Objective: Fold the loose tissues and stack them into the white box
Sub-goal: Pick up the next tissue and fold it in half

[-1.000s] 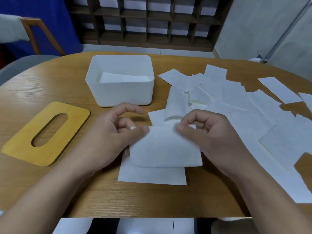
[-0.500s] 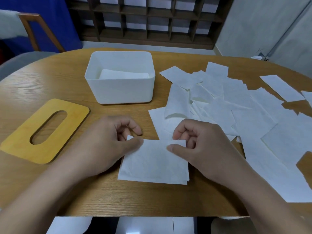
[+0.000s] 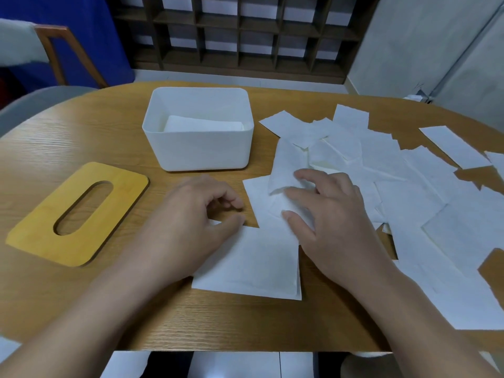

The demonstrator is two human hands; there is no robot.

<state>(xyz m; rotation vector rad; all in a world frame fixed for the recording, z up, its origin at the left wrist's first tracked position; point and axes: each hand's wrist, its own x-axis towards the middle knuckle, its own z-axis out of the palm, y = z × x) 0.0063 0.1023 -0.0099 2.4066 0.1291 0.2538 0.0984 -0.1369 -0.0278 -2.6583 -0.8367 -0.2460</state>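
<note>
Folded tissue (image 3: 251, 264) is laid flat on tabletop (image 3: 81, 137), near edge. Its left corner is touched by left hand (image 3: 188, 222), fingers loosely curled, nothing held. Loose tissues (image 3: 381, 170) are touched by right hand (image 3: 330, 214), fingers spread. White box (image 3: 199, 148) sits behind, tissues stacked inside.

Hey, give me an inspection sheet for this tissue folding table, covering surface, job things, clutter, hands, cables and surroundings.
Surface: wooden table, rounded edge, no spills seen.
Job's things: white box open, with folded tissues inside; one folded tissue lying flat near the table's front edge; loose tissues spread over the right side, overlapping.
Clutter: yellow wooden lid with an oval slot, lying flat, left of the box.
Hands: left hand rests at the folded tissue's top left corner, fingers loosely curled; right hand open, fingers spread on the loose tissues.
Cables: nothing seen.
Surroundings: dark wooden shelf behind, chair at far left.
</note>
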